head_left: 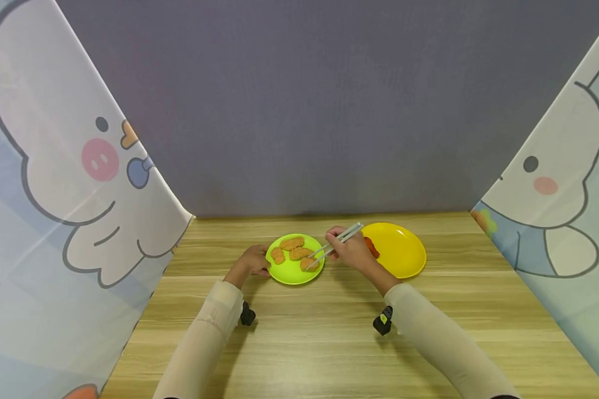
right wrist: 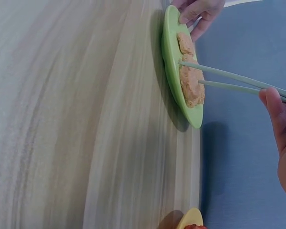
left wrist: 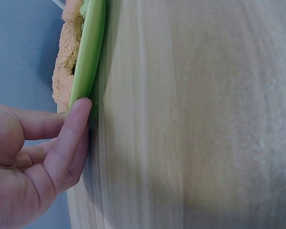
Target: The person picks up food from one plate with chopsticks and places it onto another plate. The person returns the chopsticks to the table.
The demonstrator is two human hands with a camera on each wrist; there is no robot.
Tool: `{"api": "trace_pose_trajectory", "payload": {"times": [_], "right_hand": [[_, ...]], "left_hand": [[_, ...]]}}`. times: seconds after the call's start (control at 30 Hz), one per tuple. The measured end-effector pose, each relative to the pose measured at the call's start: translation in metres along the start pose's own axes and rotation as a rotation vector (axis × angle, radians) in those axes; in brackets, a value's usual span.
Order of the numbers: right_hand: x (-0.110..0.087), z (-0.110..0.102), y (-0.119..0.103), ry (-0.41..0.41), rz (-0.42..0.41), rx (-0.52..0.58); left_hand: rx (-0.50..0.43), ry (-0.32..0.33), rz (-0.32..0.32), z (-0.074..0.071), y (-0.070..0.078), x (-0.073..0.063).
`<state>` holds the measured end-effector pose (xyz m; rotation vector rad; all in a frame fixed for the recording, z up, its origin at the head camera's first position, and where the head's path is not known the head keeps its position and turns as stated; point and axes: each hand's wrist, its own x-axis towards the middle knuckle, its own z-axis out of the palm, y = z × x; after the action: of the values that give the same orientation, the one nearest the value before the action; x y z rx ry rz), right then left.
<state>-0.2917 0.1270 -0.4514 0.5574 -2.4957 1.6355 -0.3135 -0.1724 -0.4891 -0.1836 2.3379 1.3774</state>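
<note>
A light-green plate (head_left: 290, 277) holds several breaded chicken pieces (head_left: 292, 243). My left hand (head_left: 255, 259) pinches the plate's left rim between thumb and fingers, as the left wrist view shows up close. In my right hand (head_left: 350, 249) is a pair of pale chopsticks (head_left: 348, 232), pointing down and left. Their tips are at the nearest chicken piece (head_left: 310, 264), on the plate's right side. The right wrist view shows the two sticks slightly apart at the chicken; whether they grip it I cannot tell.
Right of the green plate lies a yellow plate (head_left: 401, 252), partly behind my right hand, with a red food piece (head_left: 371, 247) at its left side. Both plates rest on a wood-grain table (head_left: 299, 343). A grey panel (head_left: 299, 111) rises at the back, with cartoon-printed sheets on both sides.
</note>
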Motion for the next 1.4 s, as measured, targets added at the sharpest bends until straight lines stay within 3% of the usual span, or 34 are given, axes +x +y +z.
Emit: {"api": "trace_pose_trajectory", "payload": {"times": [0.3,0.67,1.07,1.4], "right_hand": [[0.000,-0.011,-0.005,0.027,0.064,0.031],[-0.003,-0.032,-0.001,0.098,0.023,0.081],[-0.007,-0.069,0.011,0.175,0.088,-0.008],[-0.011,-0.101,0.018,0.224,0.074,0.057]], "left_hand": [[-0.004,0.003,0.005,0.000,-0.001,0.000],[0.022,0.000,0.006,-0.001,0.001,-0.001],[0.013,-0.009,0.005,-0.003,0.001,-0.002],[0.013,-0.002,0.005,0.000,0.001,0.000]]}}
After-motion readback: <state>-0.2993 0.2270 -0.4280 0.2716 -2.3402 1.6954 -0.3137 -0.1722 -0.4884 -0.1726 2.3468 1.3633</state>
